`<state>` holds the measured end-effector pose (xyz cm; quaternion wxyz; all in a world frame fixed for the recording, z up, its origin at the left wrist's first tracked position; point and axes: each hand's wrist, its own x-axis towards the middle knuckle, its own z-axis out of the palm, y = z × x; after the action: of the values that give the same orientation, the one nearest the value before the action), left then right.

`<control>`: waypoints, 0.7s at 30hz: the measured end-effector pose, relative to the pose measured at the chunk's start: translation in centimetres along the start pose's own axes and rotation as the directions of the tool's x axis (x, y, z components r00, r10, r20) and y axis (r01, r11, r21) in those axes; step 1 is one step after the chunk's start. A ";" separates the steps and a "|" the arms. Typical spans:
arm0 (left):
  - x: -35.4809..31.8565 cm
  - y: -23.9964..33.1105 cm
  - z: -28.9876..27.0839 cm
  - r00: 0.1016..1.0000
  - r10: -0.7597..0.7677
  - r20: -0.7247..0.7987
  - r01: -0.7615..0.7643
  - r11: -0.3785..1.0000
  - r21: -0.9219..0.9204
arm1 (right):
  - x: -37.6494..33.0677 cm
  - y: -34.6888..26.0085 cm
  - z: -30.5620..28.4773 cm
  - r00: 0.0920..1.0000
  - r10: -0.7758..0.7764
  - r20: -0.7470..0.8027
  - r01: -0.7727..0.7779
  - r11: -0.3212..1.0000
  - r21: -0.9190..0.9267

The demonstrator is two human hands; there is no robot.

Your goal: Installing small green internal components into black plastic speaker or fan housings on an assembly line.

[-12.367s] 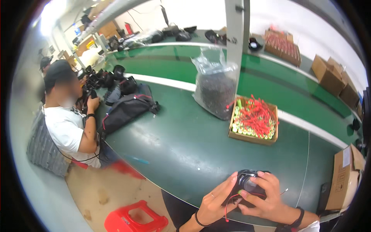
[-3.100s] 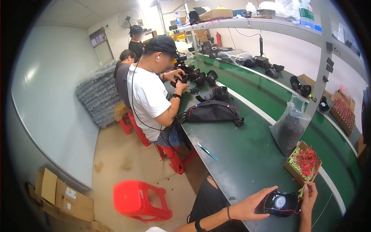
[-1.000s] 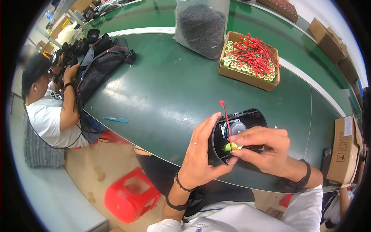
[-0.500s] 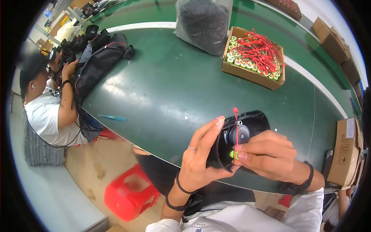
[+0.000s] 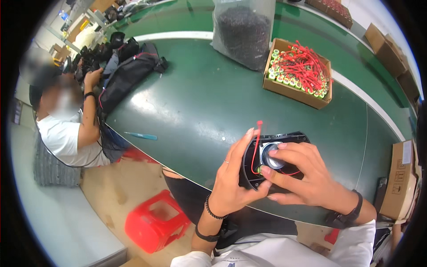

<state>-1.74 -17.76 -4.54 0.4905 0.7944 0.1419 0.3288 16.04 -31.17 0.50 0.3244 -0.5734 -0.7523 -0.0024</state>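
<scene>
While the left hand (image 5: 233, 180) is cupping the black plastic housing (image 5: 271, 160) from its left edge, fingers are curled around the side and the thumb is pressing up from underneath, so it's clamped on pretty snugly. Its index finger is sticking up straight along the edge, right beside the red wire (image 5: 256, 142) that's looping out of the top of the housing. The right hand (image 5: 307, 178) is coming in from the right with its fingers spread a bit, fingertips pushing down on the round silver part (image 5: 272, 155) sitting in the middle of the housing, so it's pressing rather than gripping. Both wrists are bending inward, with a black bead bracelet (image 5: 211, 209) on the left one and a dark watch (image 5: 344, 216) on the right.

All of this is hovering just over the near edge of the green workbench (image 5: 187, 98). Further back, a cardboard box of green cells with red leads (image 5: 299, 71) is sitting next to a clear bag of black parts (image 5: 242, 31). Over to the left, another person (image 5: 66, 124) is working beside a black bag (image 5: 126, 78).
</scene>
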 end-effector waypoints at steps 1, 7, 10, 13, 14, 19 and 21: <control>0.0 -0.2 0.1 1.000 0.018 0.008 -0.018 0.998 -0.054 | 0.0 0.2 0.0 0.999 -0.012 0.041 0.012 1.000 -0.010; 0.1 1.2 1.1 0.999 -0.032 0.005 0.032 0.977 -0.212 | 0.2 -0.6 -0.3 0.986 0.157 -0.062 -0.161 0.985 -0.058; 0.1 1.7 1.6 0.992 -0.123 0.008 0.123 0.983 -0.134 | 0.2 -0.6 0.4 0.964 0.260 0.050 -0.246 0.948 -0.200; 0.3 1.8 2.5 0.987 -0.149 -0.061 0.135 0.972 -0.193 | 0.1 -1.0 1.1 0.959 0.274 0.073 -0.240 0.923 -0.302; 0.4 1.7 2.6 0.985 -0.143 -0.093 0.124 0.975 -0.183 | 0.1 -1.1 1.2 0.959 0.274 0.073 -0.241 0.923 -0.301; 0.9 2.0 3.0 0.971 -0.222 -0.088 0.176 0.915 -0.364 | 0.3 -1.0 1.4 0.954 0.294 0.053 -0.261 0.907 -0.330; 0.7 2.2 2.9 0.967 -0.237 -0.097 0.180 0.898 -0.402 | 0.4 -1.2 1.6 0.956 0.289 0.049 -0.260 0.914 -0.311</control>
<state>0.46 -20.40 -3.21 0.6598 0.6351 0.1930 0.3523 14.14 -30.64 -0.10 0.1947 -0.7156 -0.6693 -0.0445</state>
